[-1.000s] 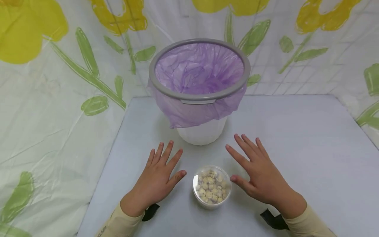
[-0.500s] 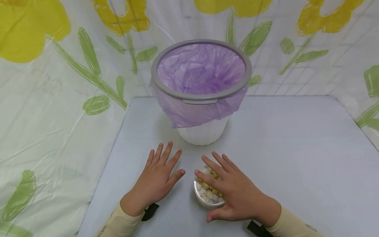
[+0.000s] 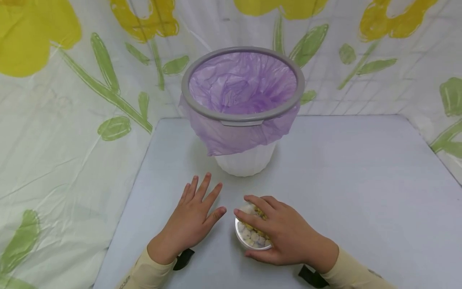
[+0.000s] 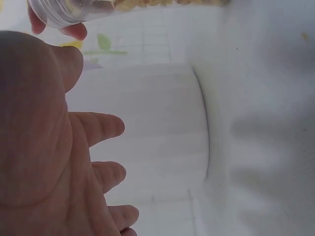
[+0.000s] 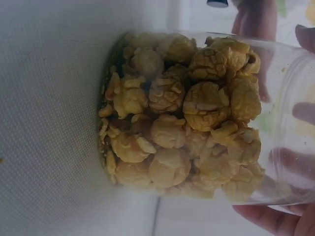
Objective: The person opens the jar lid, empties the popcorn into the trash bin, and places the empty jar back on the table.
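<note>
The right hand point(image 3: 285, 233) is arched over a clear lidded tub point(image 3: 247, 235), fingers bent across the top and thumb at the near edge — whether they have tightened on it I cannot tell from here. The tub stands upright on the table on the near side of the bin point(image 3: 247, 162), well apart from it, and through its wall I can see it packed with pale yellow, popcorn-like pieces point(image 5: 206, 108). The left hand point(image 3: 191, 218) is free of any grip, its fingers spread toward the bin, and it hovers above the table in front of the bin and a little to its left — near the tub but apart from it. Cream sleeves point(image 3: 353, 267) end at both wrists, with dark straps point(image 3: 184, 259) just beside them. The bin itself is white, with a grey rim point(image 3: 243, 118) pinning a purple bag point(image 3: 238, 140) folded down outside. Pale table point(image 3: 361, 168) spreads to the bin's right, and a cloth point(image 3: 72, 160) printed with yellow flowers hangs behind it and to its left.
</note>
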Motion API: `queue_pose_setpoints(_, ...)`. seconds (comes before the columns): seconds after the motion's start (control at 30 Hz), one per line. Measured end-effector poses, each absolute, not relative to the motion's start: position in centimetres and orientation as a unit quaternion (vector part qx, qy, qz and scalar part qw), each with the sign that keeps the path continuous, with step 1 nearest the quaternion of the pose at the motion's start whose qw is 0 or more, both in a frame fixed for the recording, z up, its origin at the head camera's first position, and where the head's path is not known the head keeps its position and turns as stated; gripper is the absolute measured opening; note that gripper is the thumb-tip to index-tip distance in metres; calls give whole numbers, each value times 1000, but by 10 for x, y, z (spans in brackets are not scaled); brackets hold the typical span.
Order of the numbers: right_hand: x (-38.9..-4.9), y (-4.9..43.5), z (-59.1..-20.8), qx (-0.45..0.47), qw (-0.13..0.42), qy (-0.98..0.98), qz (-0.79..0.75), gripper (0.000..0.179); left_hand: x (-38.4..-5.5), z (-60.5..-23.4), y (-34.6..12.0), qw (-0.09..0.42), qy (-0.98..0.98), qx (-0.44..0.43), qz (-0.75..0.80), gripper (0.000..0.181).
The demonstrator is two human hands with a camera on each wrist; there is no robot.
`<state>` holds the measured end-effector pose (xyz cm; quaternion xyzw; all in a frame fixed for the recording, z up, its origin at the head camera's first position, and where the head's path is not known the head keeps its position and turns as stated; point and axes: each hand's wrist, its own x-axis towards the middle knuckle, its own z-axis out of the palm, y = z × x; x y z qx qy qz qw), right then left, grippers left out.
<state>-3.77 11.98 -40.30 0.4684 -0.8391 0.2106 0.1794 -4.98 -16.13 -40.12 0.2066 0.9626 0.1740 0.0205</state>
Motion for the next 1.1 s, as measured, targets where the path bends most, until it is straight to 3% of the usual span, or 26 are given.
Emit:
queue_pose_setpoints(0.3, -42, 120, -408, 469, 186, -834, 224, 91, -50, -400, -160, 15, 959, 222, 178, 69)
queue_pose_setpoints(0.47, -47, 127, -407, 460, 201, -829, 246, 85, -48, -394, -157, 1, 953, 231, 196, 71)
queue_pose_setpoints(0.63, -51, 133, -401, 440, 231, -824, 274, 75, -46, -387, -152, -40, 940, 251, 227, 85)
queue_pose_setpoints(0.93, -53, 139, -392, 383, 235, -823, 349, 82, -47, -383, -129, -140, 891, 357, 244, 107)
queue_pose_setpoints(1.1, -50, 136, -386, 388, 215, -806, 392, 85, -43, -390, -115, -149, 873, 391, 249, 120)
